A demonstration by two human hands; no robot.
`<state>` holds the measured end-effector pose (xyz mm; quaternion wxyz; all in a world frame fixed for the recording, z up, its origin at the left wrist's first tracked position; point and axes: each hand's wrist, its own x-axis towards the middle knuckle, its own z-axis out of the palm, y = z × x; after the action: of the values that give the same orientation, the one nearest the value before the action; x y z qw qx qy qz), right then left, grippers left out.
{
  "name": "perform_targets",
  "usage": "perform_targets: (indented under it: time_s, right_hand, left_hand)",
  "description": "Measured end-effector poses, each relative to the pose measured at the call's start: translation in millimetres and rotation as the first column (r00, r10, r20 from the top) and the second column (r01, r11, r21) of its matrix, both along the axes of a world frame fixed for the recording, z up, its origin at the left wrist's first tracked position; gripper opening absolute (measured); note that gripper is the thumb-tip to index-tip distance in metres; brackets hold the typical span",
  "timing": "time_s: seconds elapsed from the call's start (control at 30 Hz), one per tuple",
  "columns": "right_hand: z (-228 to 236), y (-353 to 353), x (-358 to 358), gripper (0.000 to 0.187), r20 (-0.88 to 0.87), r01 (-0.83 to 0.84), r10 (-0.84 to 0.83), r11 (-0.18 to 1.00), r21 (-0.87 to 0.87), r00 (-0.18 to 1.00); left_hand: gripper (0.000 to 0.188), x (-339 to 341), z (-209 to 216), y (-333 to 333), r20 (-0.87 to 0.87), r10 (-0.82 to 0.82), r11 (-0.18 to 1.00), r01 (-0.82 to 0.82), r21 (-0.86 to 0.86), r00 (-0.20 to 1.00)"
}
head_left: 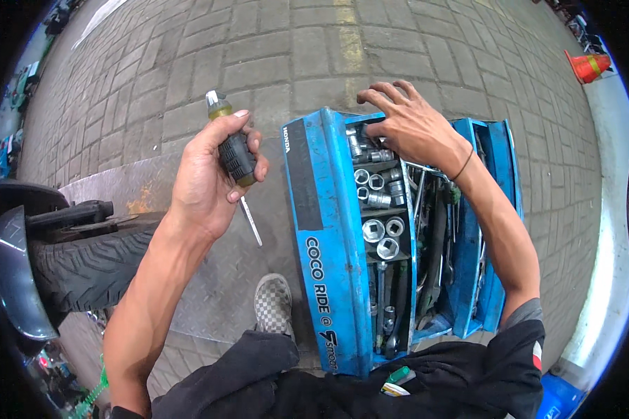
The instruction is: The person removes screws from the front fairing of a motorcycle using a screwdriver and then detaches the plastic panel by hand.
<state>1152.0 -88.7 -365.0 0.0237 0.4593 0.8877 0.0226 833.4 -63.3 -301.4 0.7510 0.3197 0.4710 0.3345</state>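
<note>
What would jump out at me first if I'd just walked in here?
Probably the bright blue toolbox, open just right of centre, with shiny sockets in its trays and the right hand at its far end. Left of it, the left hand grips a screwdriver. An orange cone stands out at the upper right.

My left forearm point(154, 293) slants up and inward from the lower edge, and my left grip point(206, 164) is closed, fingers curled toward the palm, thumb extended along the upper side. My right forearm point(503, 223) rises from the lower right and angles to the left. My right grip point(423, 129) is loose, its back showing, fingers bent and slightly spread, thumb below them.
</note>
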Motion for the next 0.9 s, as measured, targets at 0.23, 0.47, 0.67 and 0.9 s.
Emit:
perform_targets:
  time_s: [0.23, 0.47, 0.67, 0.9]
  right_hand:
    - [0.2, 0.4, -7.7, 0.016, 0.114, -0.077, 0.087, 0.993, -0.090, 0.990]
    - [4.5, 3.9, -18.8, 0.013, 0.305, -0.035, 0.033, 0.999, 0.000, 0.952]
    - [48.9, 0.1, 2.0, 0.014, -0.386, 0.224, -0.379, 0.893, -0.389, 0.841]
    - [99.6, -40.3, -30.3, 0.019, -0.800, -0.145, -0.538, 0.798, -0.585, 0.267]
  left_hand:
    - [0.019, -11.4, 3.2, -1.3, 0.009, 0.010, 1.000, -0.010, 0.008, 1.000]
    - [0.022, -18.2, 9.1, -6.3, 0.025, 0.010, 0.999, -0.012, 0.046, 1.000]
    - [0.025, -15.3, 12.3, -17.9, 0.010, -0.027, 0.997, 0.027, 0.075, 1.000]
    - [0.043, 15.7, 7.3, -46.4, -0.009, -0.245, 0.964, 0.244, 0.109, 0.970]
